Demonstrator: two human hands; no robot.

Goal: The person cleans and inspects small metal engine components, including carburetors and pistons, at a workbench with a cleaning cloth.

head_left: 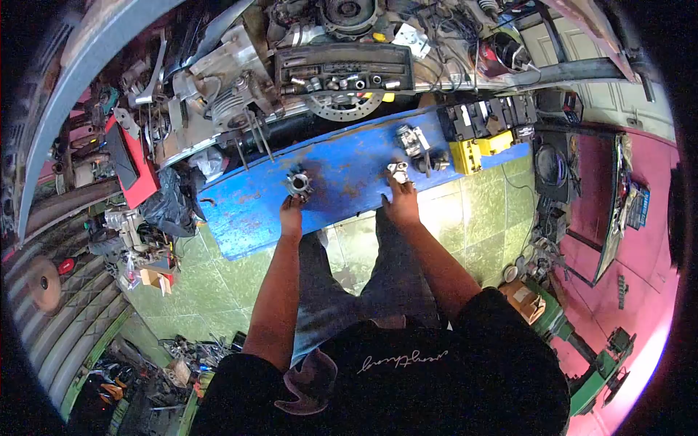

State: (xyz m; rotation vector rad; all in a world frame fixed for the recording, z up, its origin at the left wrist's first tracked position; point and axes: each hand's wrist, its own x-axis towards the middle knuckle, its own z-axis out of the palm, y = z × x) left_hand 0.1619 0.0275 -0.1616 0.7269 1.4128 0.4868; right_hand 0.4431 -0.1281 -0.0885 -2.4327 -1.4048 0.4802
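A blue bench (247,196) spans the view in front of me. On its left half, my left hand (291,216) has its fingers closed on the near edge of a dark metal part with a round bore (299,182). My right hand (402,204) grips a small silver metal part with holes (398,171) over the bench's front side. Just beyond it lies a carburetor-like metal assembly (412,141), with a dark round piece (438,160) beside it.
Black and yellow bins (465,154) stand at the bench's right end. Behind, a tray of sockets (345,80) sits above a brake disc (342,107). Engine parts (236,102) crowd the back left. A green metal stand (582,356) is at the lower right.
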